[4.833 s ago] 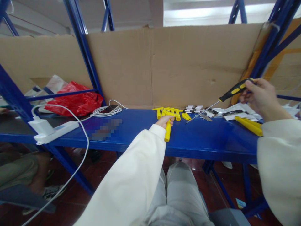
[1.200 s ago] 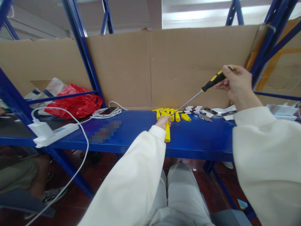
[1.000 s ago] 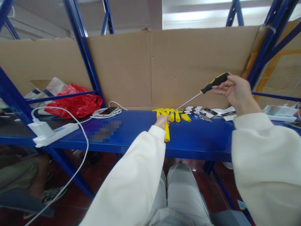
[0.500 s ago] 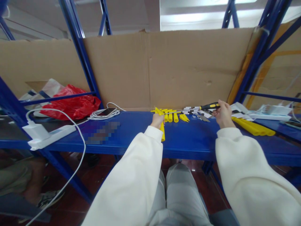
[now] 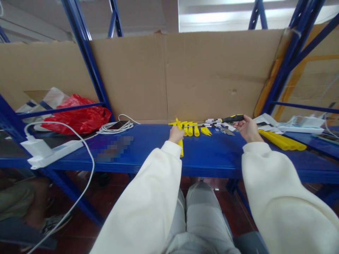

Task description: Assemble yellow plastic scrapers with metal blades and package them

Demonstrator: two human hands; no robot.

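Observation:
My left hand [image 5: 176,134] is closed around a yellow plastic piece with a long tubular handle [image 5: 181,149], held over the blue shelf top. In my right hand [image 5: 248,128] is a black and yellow screwdriver [image 5: 232,119], gripped by the end of its handle. Its long metal shaft lies almost level and points left, with the tip close to the yellow piece; whether they touch I cannot tell. Behind them, several yellow handles [image 5: 196,131] lie in a row. A yellow pronged piece [image 5: 206,131] and a flat metal blade [image 5: 227,131] rest to their right.
Larger yellow tubes [image 5: 282,140] lie right of my right hand, near a white power strip [image 5: 302,129]. On the left are another power strip [image 5: 57,154], a coiled white cable [image 5: 116,129] and a red plastic bag [image 5: 78,114]. Cardboard [image 5: 196,77] stands behind the shelf.
The screwdriver has shifted slightly left relative to the yellow piece, and my right fingers have altered their hold on its handle. My left hand keeps the yellow piece; the view has moved a little.

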